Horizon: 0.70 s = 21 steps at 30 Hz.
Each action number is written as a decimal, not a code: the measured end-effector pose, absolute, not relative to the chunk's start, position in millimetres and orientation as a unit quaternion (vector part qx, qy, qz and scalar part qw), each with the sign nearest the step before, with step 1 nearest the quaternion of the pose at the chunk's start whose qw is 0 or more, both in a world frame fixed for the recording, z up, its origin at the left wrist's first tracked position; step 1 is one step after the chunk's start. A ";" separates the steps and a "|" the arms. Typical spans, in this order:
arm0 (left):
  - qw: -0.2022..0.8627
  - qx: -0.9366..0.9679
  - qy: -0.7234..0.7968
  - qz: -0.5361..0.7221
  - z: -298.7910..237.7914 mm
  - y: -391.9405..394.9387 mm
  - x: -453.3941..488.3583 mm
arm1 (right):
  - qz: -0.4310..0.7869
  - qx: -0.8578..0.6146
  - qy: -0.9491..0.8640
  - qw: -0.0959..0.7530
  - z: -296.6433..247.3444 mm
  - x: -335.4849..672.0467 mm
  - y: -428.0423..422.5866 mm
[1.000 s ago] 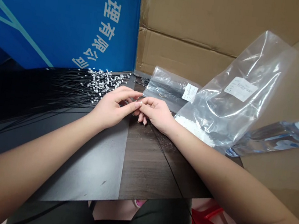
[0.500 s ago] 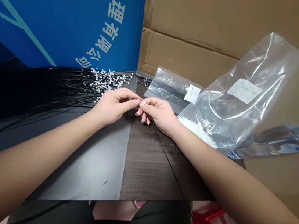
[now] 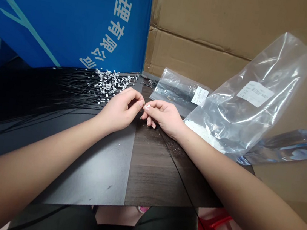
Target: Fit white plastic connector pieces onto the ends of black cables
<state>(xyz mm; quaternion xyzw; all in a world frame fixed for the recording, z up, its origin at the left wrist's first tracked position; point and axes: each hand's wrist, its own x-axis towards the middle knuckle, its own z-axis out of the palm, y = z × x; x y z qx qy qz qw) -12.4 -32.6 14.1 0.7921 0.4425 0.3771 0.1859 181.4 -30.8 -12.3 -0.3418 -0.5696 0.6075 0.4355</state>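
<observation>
My right hand [image 3: 166,118] is closed in a pinch over the table, gripping a thin black wire [image 3: 176,166]. From under that hand the wire runs down across the tabletop and over its front edge. A tiny white connector [image 3: 148,106] shows at the right thumb and fingertip. My left hand [image 3: 122,108] meets it from the left, thumb and index finger pressed together; whatever lies between them is too small to make out. Behind the left hand lies a big bundle of black wires [image 3: 31,90] with small white connectors [image 3: 112,82] on their ends.
A clear bag of small white pieces [image 3: 244,116] leans against the cardboard wall [image 3: 207,19] at right. Beside it are a flat labelled plastic bag [image 3: 171,89] and a water bottle [image 3: 288,147] on its side. A blue printed panel [image 3: 71,12] stands at back left.
My left index finger has bent more, its fingertips drawing slightly away from the right ones. My right hand keeps its pinch. The whole view has shifted slightly.
</observation>
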 end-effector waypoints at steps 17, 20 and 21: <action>0.468 0.660 0.400 0.431 3.5 -28.4 -9.2 | 0.597 -0.362 -0.551 0.457 -14.1 180.0 -30.8; 0.469 0.660 0.398 0.431 3.0 -28.4 -9.3 | 0.599 -0.362 -0.548 0.458 -14.5 180.6 -30.2; 0.466 0.662 0.400 0.430 2.7 -28.2 -9.4 | 0.600 -0.362 -0.547 0.458 -14.5 180.8 -30.1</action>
